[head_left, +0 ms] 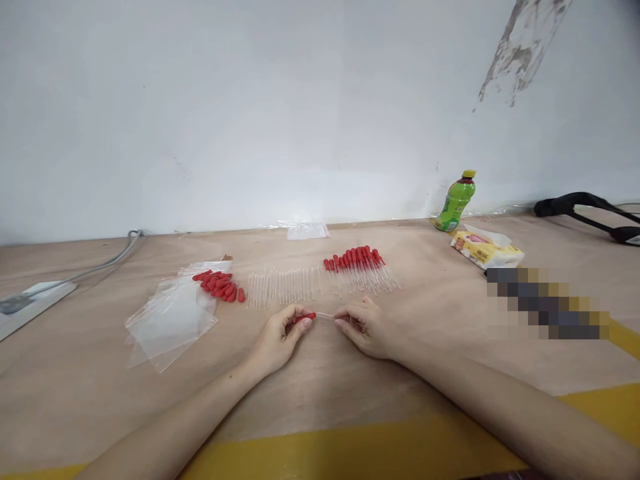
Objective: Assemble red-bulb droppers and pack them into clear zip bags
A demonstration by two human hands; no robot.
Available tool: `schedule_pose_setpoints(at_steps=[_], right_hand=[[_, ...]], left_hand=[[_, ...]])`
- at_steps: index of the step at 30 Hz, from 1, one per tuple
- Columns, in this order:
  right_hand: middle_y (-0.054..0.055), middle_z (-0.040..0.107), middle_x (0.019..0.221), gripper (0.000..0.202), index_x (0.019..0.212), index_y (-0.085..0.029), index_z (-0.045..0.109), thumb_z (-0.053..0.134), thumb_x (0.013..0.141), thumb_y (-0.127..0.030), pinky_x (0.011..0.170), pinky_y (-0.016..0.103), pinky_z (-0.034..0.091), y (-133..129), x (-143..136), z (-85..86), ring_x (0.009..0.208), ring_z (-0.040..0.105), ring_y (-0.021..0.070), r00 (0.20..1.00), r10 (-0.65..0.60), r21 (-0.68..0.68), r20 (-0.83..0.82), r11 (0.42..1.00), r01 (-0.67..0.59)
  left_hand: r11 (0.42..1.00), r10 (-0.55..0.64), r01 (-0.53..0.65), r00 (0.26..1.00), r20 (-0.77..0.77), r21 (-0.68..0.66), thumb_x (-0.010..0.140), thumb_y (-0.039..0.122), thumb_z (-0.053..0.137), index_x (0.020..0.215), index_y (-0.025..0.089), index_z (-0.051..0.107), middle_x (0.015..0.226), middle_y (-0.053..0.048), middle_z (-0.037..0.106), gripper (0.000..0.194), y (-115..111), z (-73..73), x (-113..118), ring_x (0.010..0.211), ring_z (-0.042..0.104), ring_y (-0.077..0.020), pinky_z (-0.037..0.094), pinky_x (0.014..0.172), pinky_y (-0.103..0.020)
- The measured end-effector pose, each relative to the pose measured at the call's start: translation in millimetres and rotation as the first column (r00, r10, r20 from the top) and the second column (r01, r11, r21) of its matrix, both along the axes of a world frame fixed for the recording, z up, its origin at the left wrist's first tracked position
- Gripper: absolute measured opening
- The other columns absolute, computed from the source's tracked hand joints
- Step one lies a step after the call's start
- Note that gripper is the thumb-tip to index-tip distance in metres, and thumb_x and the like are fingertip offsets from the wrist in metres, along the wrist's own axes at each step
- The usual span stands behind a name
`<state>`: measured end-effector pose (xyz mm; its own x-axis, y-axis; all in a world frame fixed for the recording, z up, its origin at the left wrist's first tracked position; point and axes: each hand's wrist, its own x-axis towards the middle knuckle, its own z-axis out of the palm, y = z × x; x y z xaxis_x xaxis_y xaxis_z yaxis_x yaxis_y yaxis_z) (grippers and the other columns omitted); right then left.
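Between finger and thumb, my left hand (281, 339) pinches a red rubber bulb (306, 318). My right hand (367, 328) is closed on a thin clear glass tube (326, 316), whose end points at the bulb's mouth; whether the two touch or are joined I cannot tell. Behind my hands lies a row of bare clear tubes (285, 285). To its right is a group of droppers (357, 263), tubes with red bulbs on their ends. A pile of loose red bulbs (219, 285) rests to the left of the row.
Clear plastic bags (173, 317) lie overlapping at left, partly under the bulbs. A power strip (37, 303) with a grey cable is farther left. Toward the back right stand a green bottle (456, 203) and a yellow tissue pack (487, 248), with a black frame-like object (585, 207) beyond.
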<state>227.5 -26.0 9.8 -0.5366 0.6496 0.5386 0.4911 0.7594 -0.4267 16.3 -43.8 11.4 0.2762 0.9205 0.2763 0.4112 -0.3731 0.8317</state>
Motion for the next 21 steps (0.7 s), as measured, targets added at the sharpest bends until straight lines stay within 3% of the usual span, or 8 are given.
schedule_pose_setpoints(at_steps=[7, 14, 21], right_hand=[[-0.002, 0.058, 0.061, 0.015, 0.081, -0.018, 0.058, 0.045, 0.084, -0.025, 0.068, 0.028, 0.032, 0, -3, -3.8, 0.056, 0.049, 0.0091, 1.0, 0.027, 0.012, 0.006, 1.0, -0.027], [-0.002, 0.064, 0.073, 0.014, 0.085, -0.02, 0.061, 0.047, 0.084, -0.024, 0.071, 0.029, 0.028, 6, 1, 1.2, 0.062, 0.051, 0.0091, 0.993, 0.106, -0.01, 0.053, 0.994, -0.106], [0.002, 0.062, 0.071, 0.019, 0.086, -0.019, 0.062, 0.043, 0.084, -0.019, 0.066, 0.03, 0.024, 9, 2, 2.6, 0.06, 0.049, 0.0109, 0.98, 0.029, 0.258, 0.197, 0.963, -0.081]], left_hand=[[0.995, -0.042, 0.051, 0.993, 0.109, -0.081, 0.08, 0.034, 0.05, 0.087, 0.014, 0.055, 0.066, -0.001, 0.057, 0.021, 2, -5.2, 2, 0.061, 0.054, -0.0113, 0.045, 0.058, -0.024], [0.994, -0.06, 0.064, 0.997, 0.053, -0.084, 0.081, 0.034, 0.049, 0.085, 0.013, 0.059, 0.062, 0.0, 0.055, 0.023, -1, -2.5, 2, 0.055, 0.05, -0.0095, 0.042, 0.054, -0.021], [1.0, -0.03, 0.031, 0.979, -0.2, 0.0, 0.081, 0.033, 0.048, 0.083, 0.016, 0.062, 0.065, 0.001, 0.06, 0.022, -6, 7.3, 3, 0.057, 0.051, -0.0102, 0.04, 0.052, -0.019]])
